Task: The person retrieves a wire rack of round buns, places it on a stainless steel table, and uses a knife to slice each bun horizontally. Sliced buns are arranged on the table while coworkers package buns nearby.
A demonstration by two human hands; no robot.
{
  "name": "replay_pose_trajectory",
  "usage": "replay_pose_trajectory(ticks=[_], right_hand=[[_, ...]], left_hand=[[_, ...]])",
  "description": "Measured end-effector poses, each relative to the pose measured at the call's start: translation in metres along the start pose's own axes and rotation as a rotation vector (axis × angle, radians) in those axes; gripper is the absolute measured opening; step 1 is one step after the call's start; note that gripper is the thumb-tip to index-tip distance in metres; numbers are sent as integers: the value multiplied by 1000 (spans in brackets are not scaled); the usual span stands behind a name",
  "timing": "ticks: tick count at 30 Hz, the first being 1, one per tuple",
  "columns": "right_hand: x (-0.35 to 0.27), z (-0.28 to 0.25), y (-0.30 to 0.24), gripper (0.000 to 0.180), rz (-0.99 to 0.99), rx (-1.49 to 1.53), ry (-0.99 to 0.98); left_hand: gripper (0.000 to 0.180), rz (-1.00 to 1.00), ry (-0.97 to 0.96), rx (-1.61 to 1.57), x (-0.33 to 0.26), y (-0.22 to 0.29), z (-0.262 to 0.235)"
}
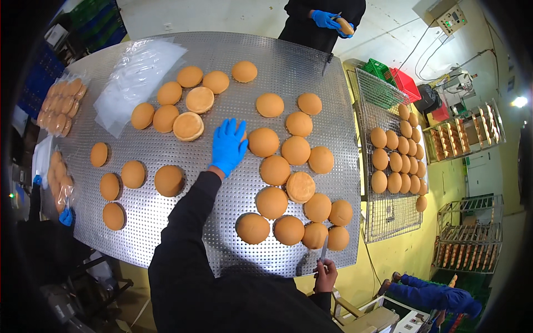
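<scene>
My left hand, in a blue glove, lies palm down over the middle of a perforated metal table. Its fingers are stretched out and cover most of a round brown bun; whether they grip it is hidden. At the front right edge, my bare right hand is closed around a knife. The blade points up toward the nearest buns. Many buns lie right of my left hand, and another cluster sits beyond it to the left. A few show a paler face.
Clear plastic bags lie at the far left, near bagged buns. A gloved co-worker across the table holds a bun; another's gloved hand touches a bag at left. Wire racks with buns stand right.
</scene>
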State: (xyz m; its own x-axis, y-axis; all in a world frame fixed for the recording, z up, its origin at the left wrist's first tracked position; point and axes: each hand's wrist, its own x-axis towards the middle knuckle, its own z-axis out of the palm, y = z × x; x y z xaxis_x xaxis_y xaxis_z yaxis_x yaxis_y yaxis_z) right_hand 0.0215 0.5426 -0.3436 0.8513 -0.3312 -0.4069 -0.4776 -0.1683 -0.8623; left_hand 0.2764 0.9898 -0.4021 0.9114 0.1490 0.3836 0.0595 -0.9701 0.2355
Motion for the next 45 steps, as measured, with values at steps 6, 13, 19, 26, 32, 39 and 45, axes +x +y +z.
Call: replay_pose_trajectory(ticks=[6, 13, 19, 26, 32, 39, 45], right_hand=[[5, -2, -5, 15, -21, 5, -30], [6, -3, 3, 9, -25, 1, -34], [9, -7, 17, 10, -39, -10, -103], [19, 10, -3, 9, -71, 6, -175], [22, 1, -7, 10, -96, -27, -165], [20, 4, -6, 8, -77, -27, -172], [21, 12, -10, 8, -94, -28, -188]], left_hand=[[66, -48, -15, -47, -17, 15, -6], [66, -96, -132, -46, -59, 10, -48], [68, -285, 227, 134, -64, -71, -81], [75, -462, -47, 177, -17, -99, -66], [70, -749, -123, -413, -46, -96, -84], [62, -340, 142, 267, -87, -68, -66], [62, -389, 23, 166, -87, -49, -70]])
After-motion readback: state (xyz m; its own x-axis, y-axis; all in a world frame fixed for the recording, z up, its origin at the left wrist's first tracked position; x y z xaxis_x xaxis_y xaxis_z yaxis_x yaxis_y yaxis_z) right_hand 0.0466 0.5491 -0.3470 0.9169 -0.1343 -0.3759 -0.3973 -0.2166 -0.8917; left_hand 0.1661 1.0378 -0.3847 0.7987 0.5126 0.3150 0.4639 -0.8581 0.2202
